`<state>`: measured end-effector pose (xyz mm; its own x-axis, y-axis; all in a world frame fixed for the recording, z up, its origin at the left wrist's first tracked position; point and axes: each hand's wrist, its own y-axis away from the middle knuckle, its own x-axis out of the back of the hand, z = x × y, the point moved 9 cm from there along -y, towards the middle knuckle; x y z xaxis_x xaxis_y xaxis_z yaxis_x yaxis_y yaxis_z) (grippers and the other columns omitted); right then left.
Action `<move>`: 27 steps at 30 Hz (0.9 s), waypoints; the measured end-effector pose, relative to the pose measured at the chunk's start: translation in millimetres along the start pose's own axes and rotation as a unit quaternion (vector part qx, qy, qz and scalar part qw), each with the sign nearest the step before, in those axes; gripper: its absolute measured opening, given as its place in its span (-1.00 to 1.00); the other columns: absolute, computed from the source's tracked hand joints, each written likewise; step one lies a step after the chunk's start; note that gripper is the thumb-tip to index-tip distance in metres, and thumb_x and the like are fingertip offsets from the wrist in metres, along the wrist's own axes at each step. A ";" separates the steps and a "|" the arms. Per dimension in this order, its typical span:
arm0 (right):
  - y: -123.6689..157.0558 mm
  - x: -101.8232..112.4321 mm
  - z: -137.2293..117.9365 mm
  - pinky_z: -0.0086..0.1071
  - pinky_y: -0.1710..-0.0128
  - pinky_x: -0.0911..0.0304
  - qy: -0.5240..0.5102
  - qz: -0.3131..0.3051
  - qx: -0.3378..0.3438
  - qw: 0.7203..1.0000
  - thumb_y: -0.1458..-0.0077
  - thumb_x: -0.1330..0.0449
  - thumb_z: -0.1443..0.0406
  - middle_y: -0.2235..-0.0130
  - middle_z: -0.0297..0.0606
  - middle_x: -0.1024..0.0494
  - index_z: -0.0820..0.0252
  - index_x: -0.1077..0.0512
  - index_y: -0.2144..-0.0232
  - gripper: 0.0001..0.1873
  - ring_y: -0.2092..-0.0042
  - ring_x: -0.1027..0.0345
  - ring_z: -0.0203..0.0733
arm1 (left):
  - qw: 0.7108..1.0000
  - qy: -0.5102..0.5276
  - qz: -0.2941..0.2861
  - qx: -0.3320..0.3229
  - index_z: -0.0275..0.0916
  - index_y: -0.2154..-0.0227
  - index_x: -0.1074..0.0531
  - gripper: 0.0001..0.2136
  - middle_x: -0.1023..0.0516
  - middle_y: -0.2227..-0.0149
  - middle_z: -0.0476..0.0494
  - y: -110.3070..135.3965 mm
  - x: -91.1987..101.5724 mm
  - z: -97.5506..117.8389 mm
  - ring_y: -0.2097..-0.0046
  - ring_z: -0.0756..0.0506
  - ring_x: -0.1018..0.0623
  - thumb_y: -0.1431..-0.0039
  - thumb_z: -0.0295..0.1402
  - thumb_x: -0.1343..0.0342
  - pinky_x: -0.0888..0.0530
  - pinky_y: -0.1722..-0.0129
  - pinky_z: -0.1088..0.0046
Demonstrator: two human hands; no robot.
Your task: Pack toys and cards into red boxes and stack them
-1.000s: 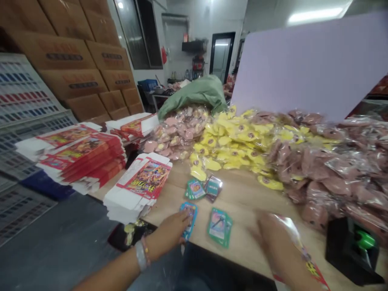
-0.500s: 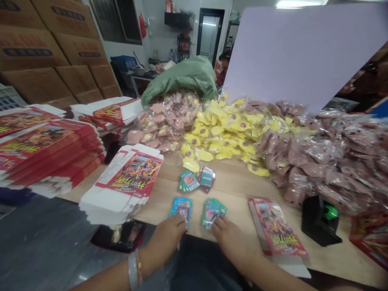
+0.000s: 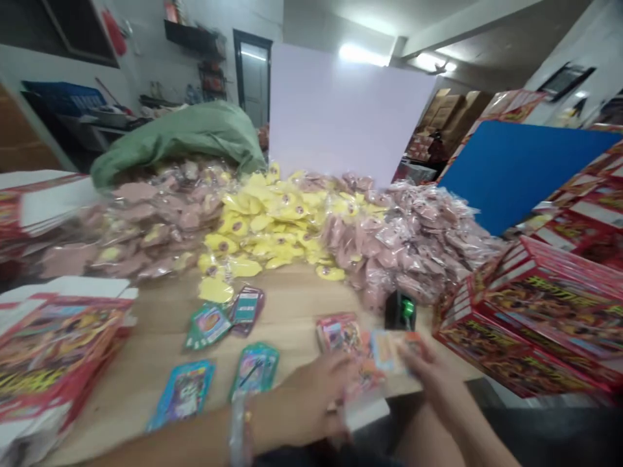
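Note:
My left hand [image 3: 321, 389], with a clear band and bracelet at the wrist, grips the near part of a red printed card box [image 3: 338, 331] whose white end flap [image 3: 366, 410] sticks out towards me. Just to its right, my right hand [image 3: 431, 370] is closed on orange and pale-blue trading cards [image 3: 384, 349], smeared by motion. Left of the hands lie a blue-bordered card stack [image 3: 187, 392] and a green-bordered card stack [image 3: 256, 368]. Behind them sit a fanned green card pile [image 3: 209, 324] and a darker card pile [image 3: 246, 310].
Flat red boxes [image 3: 63, 350] are stacked at the left. Bagged yellow pieces [image 3: 272, 220] and bagged pink pieces [image 3: 409, 233] heap along the back, beside a green sack [image 3: 185, 133]. A black holder with a green item [image 3: 402, 311] and filled red boxes [image 3: 535, 311] stand right.
My view has turned right. Both hands have left the blue and green card stacks and moved right. The left is now on the red box; the right now holds orange cards.

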<state>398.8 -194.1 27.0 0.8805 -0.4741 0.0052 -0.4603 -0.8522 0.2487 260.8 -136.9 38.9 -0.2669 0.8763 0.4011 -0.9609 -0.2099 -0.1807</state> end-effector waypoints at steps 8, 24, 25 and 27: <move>-136.1 19.0 -77.0 -0.07 -0.06 0.06 0.623 -0.055 0.197 0.755 0.13 -0.14 0.46 -0.07 -0.01 -0.28 0.28 -0.46 0.50 -0.89 -0.08 -0.08 0.08 | 0.848 -0.402 -0.299 -0.172 -0.21 -0.09 -0.19 0.05 -0.36 0.01 -0.35 -93.3 -66.3 -53.8 0.02 -0.45 -0.33 0.70 -0.12 -0.36 -0.10 -0.05 -0.03; -75.2 61.3 -69.3 -0.40 0.47 -0.20 0.219 0.067 0.128 0.965 -0.06 -0.02 0.11 0.45 -0.32 -0.39 0.20 -0.26 0.32 -0.73 0.45 -0.26 -0.25 | 0.905 -0.374 0.149 0.139 -0.22 -0.19 0.08 -0.05 -0.20 -0.04 -0.23 -75.7 67.8 -41.2 0.00 -0.26 -0.22 0.30 -0.05 -0.19 -0.17 0.00 0.21; -70.1 61.9 -61.6 -0.41 0.48 -0.18 0.209 0.075 0.114 0.968 -0.01 -0.06 0.11 0.48 -0.35 -0.37 0.20 -0.26 0.38 -0.74 0.47 -0.23 -0.26 | 0.903 -0.381 0.154 0.127 -0.22 -0.19 0.07 -0.06 -0.19 -0.04 -0.24 -73.5 67.1 -32.4 -0.01 -0.26 -0.21 0.29 -0.06 -0.19 -0.16 -0.01 0.20; -62.1 59.7 -56.0 -0.43 0.53 -0.10 0.252 0.103 0.110 0.956 0.05 -0.12 0.14 0.55 -0.40 -0.30 0.19 -0.27 0.50 -0.78 0.50 -0.16 -0.29 | 0.899 -0.396 0.150 0.110 -0.22 -0.18 0.04 -0.10 -0.20 -0.03 -0.25 -68.1 63.0 -18.7 -0.01 -0.28 -0.20 0.27 -0.10 -0.17 -0.14 -0.02 0.16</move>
<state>486.3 -157.2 66.1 0.6864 -0.5171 0.5113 -0.5933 -0.8048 -0.0175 310.8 -59.4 59.7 -0.4021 0.1995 0.8936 -0.8045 -0.5430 -0.2407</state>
